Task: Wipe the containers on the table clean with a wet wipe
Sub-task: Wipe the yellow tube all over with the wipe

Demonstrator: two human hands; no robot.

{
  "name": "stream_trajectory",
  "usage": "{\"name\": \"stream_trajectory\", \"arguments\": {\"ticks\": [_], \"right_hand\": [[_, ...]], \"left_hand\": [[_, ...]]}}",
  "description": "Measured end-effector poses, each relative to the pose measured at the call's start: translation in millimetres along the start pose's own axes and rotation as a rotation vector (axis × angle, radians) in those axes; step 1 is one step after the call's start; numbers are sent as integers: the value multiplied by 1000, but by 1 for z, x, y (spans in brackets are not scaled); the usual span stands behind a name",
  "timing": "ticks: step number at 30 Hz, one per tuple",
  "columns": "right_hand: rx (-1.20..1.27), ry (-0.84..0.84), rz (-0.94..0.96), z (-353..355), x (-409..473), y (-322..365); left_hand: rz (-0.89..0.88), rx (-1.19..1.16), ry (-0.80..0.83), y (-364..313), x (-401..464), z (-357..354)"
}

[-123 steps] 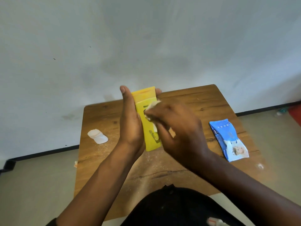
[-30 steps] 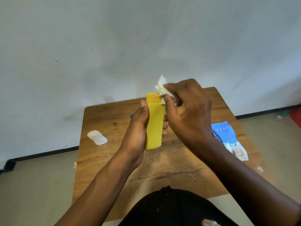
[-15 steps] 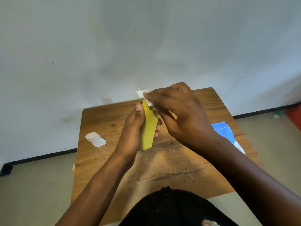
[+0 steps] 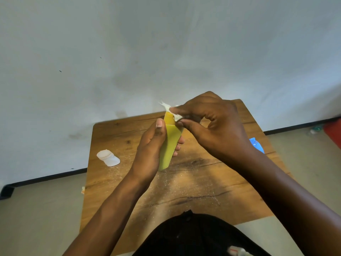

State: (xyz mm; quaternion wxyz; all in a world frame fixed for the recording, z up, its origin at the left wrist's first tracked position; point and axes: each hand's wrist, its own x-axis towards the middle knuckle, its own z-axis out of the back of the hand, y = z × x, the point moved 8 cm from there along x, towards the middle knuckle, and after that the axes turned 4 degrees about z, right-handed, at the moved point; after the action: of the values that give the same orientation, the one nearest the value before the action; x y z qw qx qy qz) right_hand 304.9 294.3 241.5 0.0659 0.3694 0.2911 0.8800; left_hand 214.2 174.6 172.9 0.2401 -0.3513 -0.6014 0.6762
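The yellow tube [image 4: 168,145] stands nearly upright between the two hands, its long axis running from the narrow lower end, held above the wooden table [image 4: 193,182], up and slightly away from the person to the capped top, which leans a little toward the right hand. The left hand [image 4: 149,152] wraps the tube's body from the left side, thumb pressed along the near face just below the cap seam and fingertips showing past the right edge, so it is closed firmly on the tube. The right hand [image 4: 212,126] is above and to the right of the left, wrist raised and fingers curled inward; its thumb and forefinger pinch a small wad of wet wipe [image 4: 170,111] against the cap end, with a frayed corner of wipe sticking up past the fingers. The right hand is therefore the nearer one to the part being cleaned, and the next stroke probably depends on keeping the tube steady along its axis. A white container [image 4: 108,157] lies on its side well to the left of the left hand, seemingly still to be wiped, and a blue wipe packet [image 4: 256,145] peeks out behind the right wrist.
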Motion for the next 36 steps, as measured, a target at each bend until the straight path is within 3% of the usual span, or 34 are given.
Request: {"name": "stream_trajectory", "arguments": {"ticks": [4, 8, 15, 21, 26, 31, 36], "right_hand": [[-115, -71, 35, 10, -2, 5], [-30, -47, 156, 11, -1, 14], [70, -106, -76, 19, -5, -5], [16, -140, 69, 14, -7, 23], [102, -225, -68, 20, -6, 5], [75, -194, 12, 15, -4, 17], [126, -185, -80, 18, -5, 6]], "left_hand": [[-13, -13, 4, -1, -3, -2], [-44, 11, 24, -8, -4, -7], [-92, 41, -4, -18, -2, -4], [-85, 58, 49, -14, -6, -17], [-131, 24, 29, -27, -4, -14], [-153, 68, 30, -26, -4, -13], [-170, 131, -17, -27, -4, -6]]}}
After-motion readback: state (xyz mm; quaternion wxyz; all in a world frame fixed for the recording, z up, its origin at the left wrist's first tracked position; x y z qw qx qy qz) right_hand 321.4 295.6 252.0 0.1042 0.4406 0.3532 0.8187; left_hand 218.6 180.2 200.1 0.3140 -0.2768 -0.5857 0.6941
